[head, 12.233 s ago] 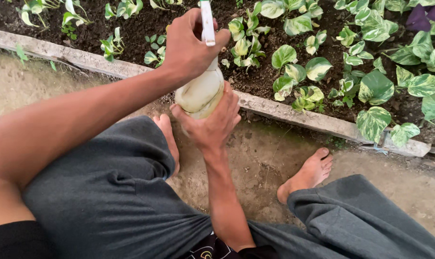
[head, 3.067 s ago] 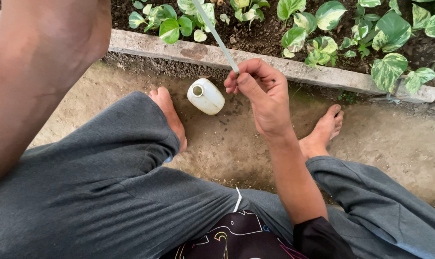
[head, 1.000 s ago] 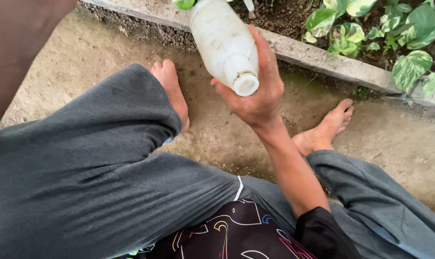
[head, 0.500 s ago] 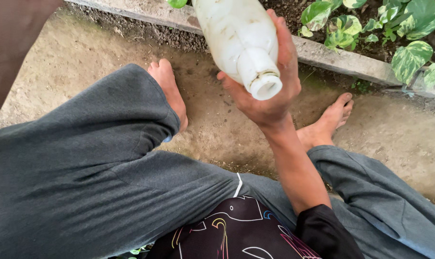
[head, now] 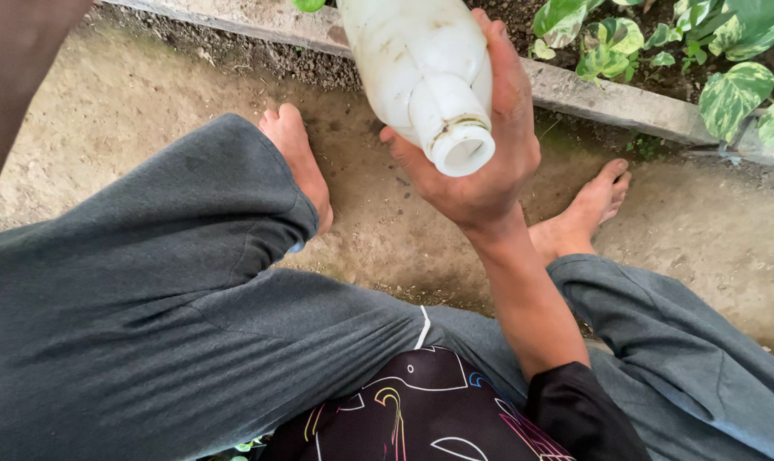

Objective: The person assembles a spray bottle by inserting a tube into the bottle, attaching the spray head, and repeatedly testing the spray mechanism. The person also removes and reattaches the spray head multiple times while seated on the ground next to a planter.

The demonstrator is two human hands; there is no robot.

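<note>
- White plastic bottle (head: pixel 417 64) is up in the air, above the dirt ground (head: pixel 131 111) btwn the person's bare feet, tilted so its open neck faces the camera; no cap on it.
- Right hand (head: pixel 489 162) has it from the right side & underneath: fingers (head: pixel 502 60) wrap round the body, thumb sits near the shoulder by the neck. Closed firm on the bottle.
- Left hand: only the forearm (head: pixel 20 77) shows at top-left edge; hand itself out of frame, so can't tell if open or closed.
- Handling, as a guess: thin plastic, prob light, walls likely give if squeezed hard. Surface looks grimy/smudged, so maybe a bit slick or gritty.
- Best hold, I'd say, is mid-body w/ a full wrap, as now; neck is narrow & stiffer, ok for a pinch only.
- Open mouth = anything inside could spill if tipped further.
- Nearby: concrete edging (head: pixel 609 94) of a plant bed, variegated leaves (head: pixel 733 90) behind it.
</note>
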